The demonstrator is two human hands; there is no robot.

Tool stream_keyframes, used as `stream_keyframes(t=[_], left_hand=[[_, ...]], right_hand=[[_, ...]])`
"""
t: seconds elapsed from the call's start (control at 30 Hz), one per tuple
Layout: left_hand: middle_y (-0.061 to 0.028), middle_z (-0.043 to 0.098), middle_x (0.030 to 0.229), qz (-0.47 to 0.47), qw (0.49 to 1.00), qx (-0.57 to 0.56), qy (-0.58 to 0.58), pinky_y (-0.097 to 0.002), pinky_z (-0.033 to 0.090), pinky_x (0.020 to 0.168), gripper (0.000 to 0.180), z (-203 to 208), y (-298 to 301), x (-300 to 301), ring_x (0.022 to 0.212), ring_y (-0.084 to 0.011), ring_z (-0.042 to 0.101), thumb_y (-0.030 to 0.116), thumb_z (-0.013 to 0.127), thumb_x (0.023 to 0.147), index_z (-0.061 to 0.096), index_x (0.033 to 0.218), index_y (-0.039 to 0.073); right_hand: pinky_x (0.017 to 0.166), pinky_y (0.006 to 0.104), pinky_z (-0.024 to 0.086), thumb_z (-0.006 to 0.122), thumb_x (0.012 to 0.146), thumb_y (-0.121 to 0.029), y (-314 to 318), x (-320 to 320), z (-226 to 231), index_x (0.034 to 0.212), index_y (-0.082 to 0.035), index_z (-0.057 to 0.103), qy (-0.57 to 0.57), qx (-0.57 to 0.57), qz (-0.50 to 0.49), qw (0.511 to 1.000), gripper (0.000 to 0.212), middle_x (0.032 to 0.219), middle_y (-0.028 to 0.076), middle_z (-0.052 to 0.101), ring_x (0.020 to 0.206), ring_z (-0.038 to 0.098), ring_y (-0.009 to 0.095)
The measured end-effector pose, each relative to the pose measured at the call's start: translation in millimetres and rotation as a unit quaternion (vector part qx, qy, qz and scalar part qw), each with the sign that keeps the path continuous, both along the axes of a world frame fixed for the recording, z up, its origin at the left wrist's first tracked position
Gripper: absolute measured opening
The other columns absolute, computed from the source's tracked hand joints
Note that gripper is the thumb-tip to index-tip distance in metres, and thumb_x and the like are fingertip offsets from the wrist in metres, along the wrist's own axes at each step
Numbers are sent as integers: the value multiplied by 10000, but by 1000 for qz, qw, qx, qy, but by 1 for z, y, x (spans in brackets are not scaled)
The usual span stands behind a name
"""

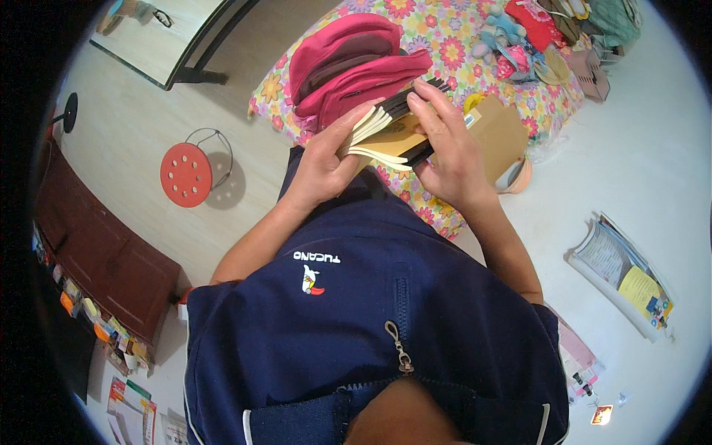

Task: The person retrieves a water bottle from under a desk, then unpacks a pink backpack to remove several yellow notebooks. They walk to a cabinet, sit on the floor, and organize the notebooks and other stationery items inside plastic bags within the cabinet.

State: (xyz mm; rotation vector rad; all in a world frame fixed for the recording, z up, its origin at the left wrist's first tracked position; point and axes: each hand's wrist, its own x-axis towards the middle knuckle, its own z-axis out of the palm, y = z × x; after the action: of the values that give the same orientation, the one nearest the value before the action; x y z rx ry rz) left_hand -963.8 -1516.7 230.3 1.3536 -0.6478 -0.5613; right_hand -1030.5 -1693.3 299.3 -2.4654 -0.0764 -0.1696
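Note:
In front of my chest, both hands hold a small stack of notebooks (pixel 371 127) with cream page edges and black edges. My left hand (pixel 325 163) is closed around the cream side, where the pages splay apart. On the black-edged side, my right hand (pixel 454 152) grips the stack with its fingers bent over the top. A tan surface shows between the splayed layers. Behind my right hand is a brown kraft-coloured cover or packet (pixel 500 137); whether it belongs to the stack I cannot tell. Just beyond the notebooks a pink backpack (pixel 348 70) lies on a flowered bedspread (pixel 452 52).
Soft toys and clothes (pixel 512 44) are heaped at the bed's far right. A red round stool (pixel 186 175) stands on the floor to the left, below a white-topped table (pixel 159 44). Dark brown furniture (pixel 104 252) is at far left. Magazines (pixel 623 278) lie at right.

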Motion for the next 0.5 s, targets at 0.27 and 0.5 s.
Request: stream_keyframes(t=[0.27,0.5], left_hand=[[-178,454,1268,8,1000,-18,0,-314,352,973,557,3,-2,1,1179,-245,445,-143,469,701,408,1242,-29],[-176,473,1247,10,999,-13,-41,-332,358,974,612,-6,-5,3,1177,-286,450,-162,455,637,437,1227,0]], right_hand=[[865,349,441,627,542,73,2,-6,-12,1117,-26,509,-77,-18,-18,997,595,1207,160,469,1094,489,294],[805,359,419,640,559,19,0,-11,-16,870,-78,555,-136,-79,-46,986,336,1130,111,538,1014,528,260]])
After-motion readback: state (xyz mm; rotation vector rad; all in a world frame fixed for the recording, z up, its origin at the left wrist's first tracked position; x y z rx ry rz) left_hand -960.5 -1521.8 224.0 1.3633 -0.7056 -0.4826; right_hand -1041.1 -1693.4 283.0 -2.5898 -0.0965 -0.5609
